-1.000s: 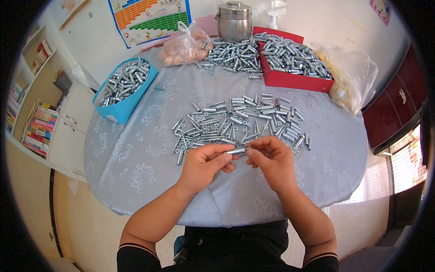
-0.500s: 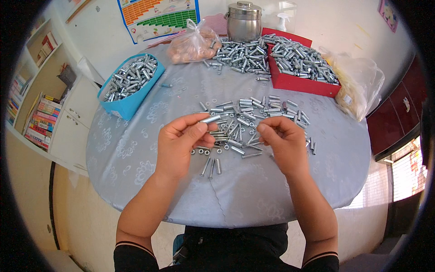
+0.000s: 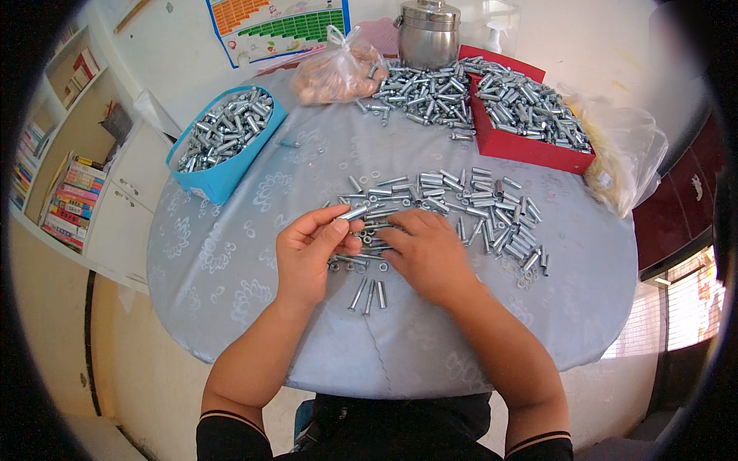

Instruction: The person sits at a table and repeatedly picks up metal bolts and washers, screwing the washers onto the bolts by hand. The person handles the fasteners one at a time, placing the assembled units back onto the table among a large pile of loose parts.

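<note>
Pinched between the thumb and fingers of my left hand (image 3: 311,250) is a shiny metal sleeve (image 3: 354,213), held slantwise over the near-left part of a loose pile. Whether a bolt sits inside it I cannot tell. My right hand (image 3: 430,257) reaches left across the pile, palm down, its fingers bent and apart among the bolts and nuts. Its fingertips partly hide what they touch. Beyond and right of this hand lie many loose sleeves (image 3: 480,201). Small nuts (image 3: 350,266) rest below the left fingers. Nearer me, two thin bolts (image 3: 370,296) lie beside a short sleeve (image 3: 381,294).
A blue box (image 3: 201,180) full of metal fasteners stands at the left. Far right, a red box (image 3: 530,157) is heaped with them, beside a plastic bag (image 3: 626,165). Behind are a tied clear bag (image 3: 338,75), a loose fastener heap (image 3: 423,91) and a steel pot (image 3: 429,38).
My right hand has moved left and down into the pile, opening from a closed pinch. My left hand keeps the sleeve in nearly the same place. The whole view has shifted slightly.
</note>
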Available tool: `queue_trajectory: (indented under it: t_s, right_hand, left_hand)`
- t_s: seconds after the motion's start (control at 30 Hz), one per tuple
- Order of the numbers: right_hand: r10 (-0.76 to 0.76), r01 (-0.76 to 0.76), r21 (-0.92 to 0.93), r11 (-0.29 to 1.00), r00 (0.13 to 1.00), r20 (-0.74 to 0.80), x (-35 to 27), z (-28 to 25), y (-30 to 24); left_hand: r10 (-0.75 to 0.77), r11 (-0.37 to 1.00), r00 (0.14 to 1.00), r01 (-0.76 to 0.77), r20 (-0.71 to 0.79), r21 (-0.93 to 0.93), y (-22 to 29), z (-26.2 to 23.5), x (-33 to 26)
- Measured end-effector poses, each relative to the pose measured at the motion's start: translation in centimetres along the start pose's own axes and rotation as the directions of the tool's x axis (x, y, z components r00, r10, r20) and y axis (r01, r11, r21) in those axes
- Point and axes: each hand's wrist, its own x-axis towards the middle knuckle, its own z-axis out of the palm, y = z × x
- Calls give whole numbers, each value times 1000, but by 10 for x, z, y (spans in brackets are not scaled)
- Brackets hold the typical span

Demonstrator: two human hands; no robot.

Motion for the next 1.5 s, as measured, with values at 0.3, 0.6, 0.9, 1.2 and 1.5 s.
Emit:
queue_trajectory:
  t_s: [0.3, 0.6, 0.9, 1.2, 1.5]
  right_hand:
    - [152, -145, -145, 979, 988, 33, -16, -27, 31]
    - [249, -269, -60, 961, 942, -227, -11, -31, 32]
    - [34, -34, 15, 999, 999, -9, -12, -22, 30]
    - [124, -121, -38, 992, 988, 93, -6, -23, 25]
    - [548, -404, 738, 540, 834, 56, -9, -24, 5]
  left_hand:
    - [-5, 1000, 1000, 5, 6, 9, -1, 0, 0]
    - [-14, 999, 1000, 13, 20, 53, -3, 1, -1]
    - [-42, 994, 997, 34, 71, 107, -7, 4, -4]
    - [-90, 989, 987, 72, 136, 132, -10, 6, -6]
    - [-104, 989, 980, 84, 171, 123, -12, 8, -7]
